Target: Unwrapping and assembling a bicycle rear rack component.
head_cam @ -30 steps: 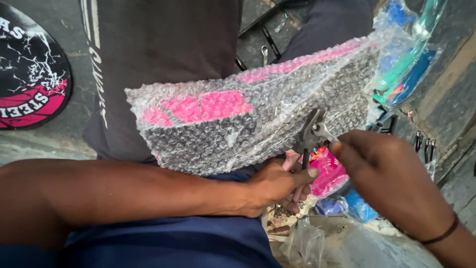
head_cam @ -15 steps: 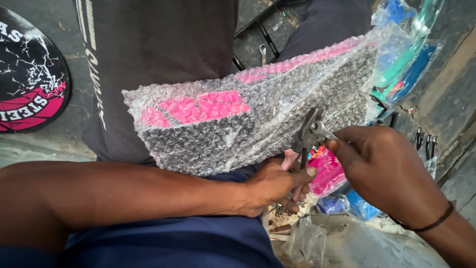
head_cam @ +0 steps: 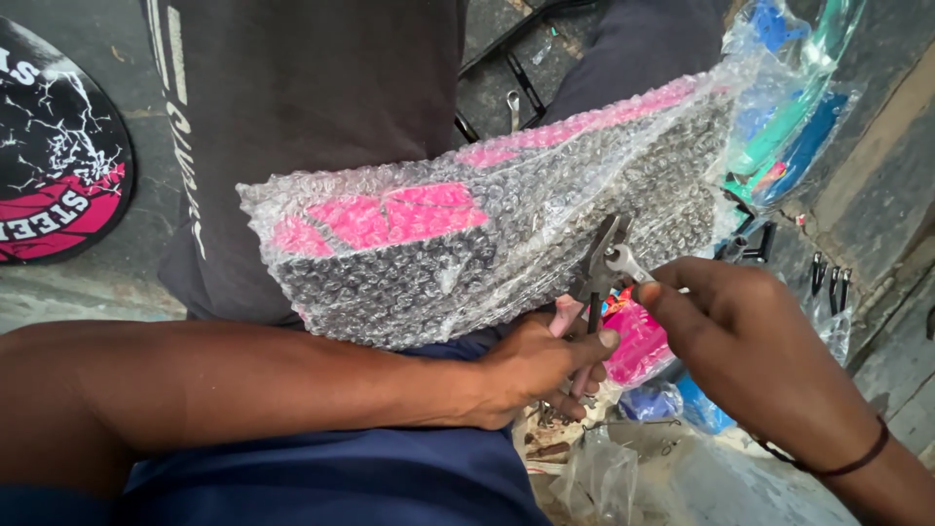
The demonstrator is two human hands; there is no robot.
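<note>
Setting: informal repair workshop, ground level. Evidence: bare concrete floor (head_cam: 881, 185); spanners (head_cam: 513, 105) and other hand tools lying loose; bubble-wrapped pink-and-grey panel (head_cam: 467, 248); further plastic-bagged coloured parts (head_cam: 789, 117); round black-and-red sticker (head_cam: 54, 185); pliers (head_cam: 599, 268) in use.

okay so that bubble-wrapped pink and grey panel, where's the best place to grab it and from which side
Probably along the lower edge of the bubble-wrapped panel, from underneath, near the left hand. It is long, stands on edge and tilts up to the right, so a second grip further left would steady it. The pliers and right hand crowd the right part.
</note>
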